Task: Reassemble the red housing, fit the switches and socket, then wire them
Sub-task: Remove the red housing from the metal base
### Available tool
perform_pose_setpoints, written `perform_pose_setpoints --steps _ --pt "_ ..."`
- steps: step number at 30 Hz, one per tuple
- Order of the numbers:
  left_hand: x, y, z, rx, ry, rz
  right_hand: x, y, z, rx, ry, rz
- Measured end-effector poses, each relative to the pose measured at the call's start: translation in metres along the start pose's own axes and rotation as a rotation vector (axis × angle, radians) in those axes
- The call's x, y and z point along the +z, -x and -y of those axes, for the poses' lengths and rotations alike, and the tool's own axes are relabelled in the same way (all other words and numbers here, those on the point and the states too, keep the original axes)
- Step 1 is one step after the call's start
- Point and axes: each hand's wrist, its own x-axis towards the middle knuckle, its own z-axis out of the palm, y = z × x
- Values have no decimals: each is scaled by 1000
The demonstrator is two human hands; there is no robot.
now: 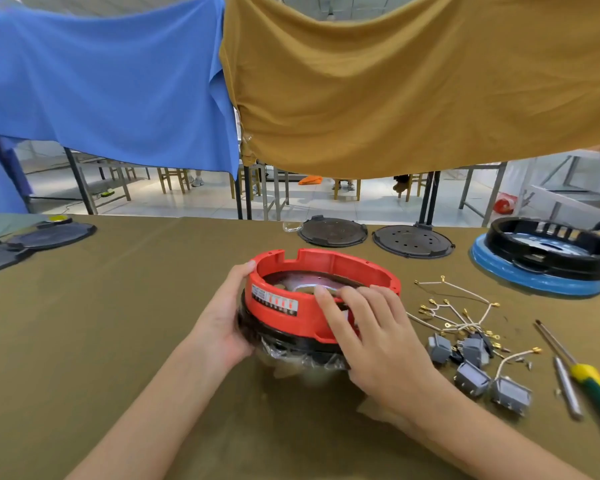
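1. The red housing [321,296] is sitting near the middle of the bench [118,323], tilted up toward the person, on a black base ring [284,336] with crinkled clear plastic wrap [302,355] bunching out underneath.

2. The left hand [226,323] is cupping the housing's left wall, thumb hooked at the rim and fingers curling round the side. The right hand [371,327] is lying spread over the near-right wall, straight fingers reaching across the rim and pressing down rather than pinching anything.

3. First risk as I'm reading it: that plastic wrap is getting trapped between ring and bench, so the whole stack could be rocking or sliding as the right hand bears down, and red shell and black ring could be seating crooked.

4. The fingertips are hanging over the inner edge, by the metal plate [305,284] inside; if the shell snaps home suddenly, a pinch looks possible.

5. Off toward the bench's right edge, the grey switches [471,367] are lying in a loose cluster, tangled with the white wires [458,306] and their brass terminals. A forearm sweeping that way could be dragging the lot, or scattering the small screws [523,362] beside them.

6. The screwdriver [589,379] is resting at the right edge, handle pointing off it; a nudge could be sending it over.

7. Whether the socket is among those grey parts, I cannot tell.
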Motion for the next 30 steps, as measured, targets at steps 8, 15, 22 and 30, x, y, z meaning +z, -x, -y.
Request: perform_pose_setpoints --steps 8,15,22,30 --pt "-20 8 -45 568 -383 -290 -43 -55 -52 862 -824 -66" --pt "-41 -8 -23 188 -531 68 -29 -30 -81 1507 -1403 582" --pt "-43 -19 -11 141 -757 113 -7 -7 -80 1560 -1301 786" --pt "-43 -31 -7 258 -952 64 10 5 -84 1321 -971 748"
